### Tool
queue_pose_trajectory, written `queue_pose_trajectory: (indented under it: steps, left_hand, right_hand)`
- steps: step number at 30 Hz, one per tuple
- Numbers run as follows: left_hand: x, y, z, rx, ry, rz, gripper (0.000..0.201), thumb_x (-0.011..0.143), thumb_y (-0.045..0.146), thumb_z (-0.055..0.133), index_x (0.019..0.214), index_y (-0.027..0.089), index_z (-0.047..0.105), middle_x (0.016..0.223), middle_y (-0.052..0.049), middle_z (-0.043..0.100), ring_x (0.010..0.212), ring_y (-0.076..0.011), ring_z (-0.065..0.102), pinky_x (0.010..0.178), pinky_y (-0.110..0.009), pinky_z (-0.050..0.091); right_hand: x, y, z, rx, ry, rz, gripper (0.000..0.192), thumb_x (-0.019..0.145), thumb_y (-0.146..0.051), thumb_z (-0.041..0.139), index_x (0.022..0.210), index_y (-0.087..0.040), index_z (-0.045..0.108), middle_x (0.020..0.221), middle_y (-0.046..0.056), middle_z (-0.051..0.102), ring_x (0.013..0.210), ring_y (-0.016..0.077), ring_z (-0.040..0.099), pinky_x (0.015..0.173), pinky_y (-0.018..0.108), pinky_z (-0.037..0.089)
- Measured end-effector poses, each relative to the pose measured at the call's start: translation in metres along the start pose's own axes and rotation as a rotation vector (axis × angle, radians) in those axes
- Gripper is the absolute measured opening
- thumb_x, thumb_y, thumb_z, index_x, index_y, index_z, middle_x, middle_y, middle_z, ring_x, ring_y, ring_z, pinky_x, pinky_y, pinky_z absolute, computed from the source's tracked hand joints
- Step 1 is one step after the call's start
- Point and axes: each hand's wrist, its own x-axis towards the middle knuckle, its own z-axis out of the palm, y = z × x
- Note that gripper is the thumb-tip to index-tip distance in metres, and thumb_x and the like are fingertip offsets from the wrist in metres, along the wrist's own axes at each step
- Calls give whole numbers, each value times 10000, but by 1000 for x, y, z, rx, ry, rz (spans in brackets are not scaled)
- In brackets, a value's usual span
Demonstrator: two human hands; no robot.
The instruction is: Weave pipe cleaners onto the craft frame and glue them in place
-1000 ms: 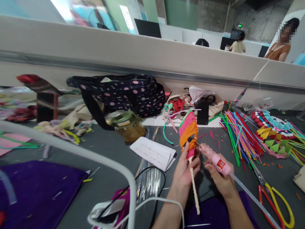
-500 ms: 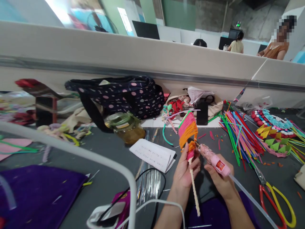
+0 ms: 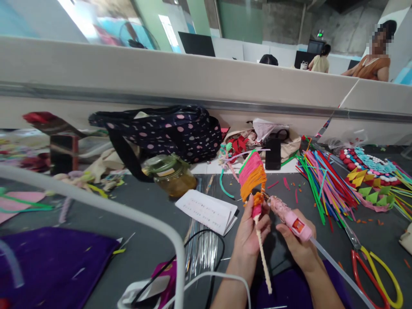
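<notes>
— How far had we got with the pipe-cleaner ornament (image 3: 252, 177)?

— We judged the upper part largely built: a fan of pink and orange pipe cleaners edged in green was already in place, with an orange tuft and a pink wrap just below it. The white stem (image 3: 264, 257) underneath was bare, and the loose pipe cleaners (image 3: 322, 180) lay unused on the table to our right.

— And the hands?

— Our left hand (image 3: 249, 229) was curled shut around the ornament at the pink wrap, holding it upright above the grey table (image 3: 148, 240). Our right hand (image 3: 298, 246) was wrapped closed on the pink glue gun (image 3: 288, 214).

— Where did the ornament sit against the gun?

— Just beside it: the nozzle pointed up and left at the orange tuft, but we couldn't tell whether it touched. The red and yellow scissors (image 3: 376, 274) lay well apart on the right.
</notes>
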Motion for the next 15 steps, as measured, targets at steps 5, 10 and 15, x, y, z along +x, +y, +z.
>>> queue_pose_trajectory:
  steps: [5, 10, 15]
  left_hand:
    - [2, 1, -3, 24, -38, 15, 299, 890, 382, 489, 763, 136, 601, 617, -22, 655, 258, -3, 286, 244, -107, 255]
    - [2, 1, -4, 16, -48, 64, 279, 894, 352, 490, 763, 136, 608, 631, -25, 659, 260, 3, 295, 240, -99, 234]
    - [1, 2, -2, 0, -50, 79, 250, 886, 338, 511, 768, 142, 612, 630, -13, 652, 275, 1, 302, 251, -101, 247]
  right_hand:
    - [1, -3, 0, 0, 2, 22, 280, 858, -445, 538, 852, -178, 625, 656, 11, 624, 562, 129, 582, 517, 209, 436]
    - [0, -4, 0, 18, -29, 33, 291, 856, -454, 539, 904, -181, 625, 682, 19, 640, 577, 137, 587, 532, 216, 440]
    - [0, -2, 0, 13, -45, 26, 290, 850, -468, 541, 849, -186, 610, 657, 5, 619, 568, 133, 574, 531, 216, 429]
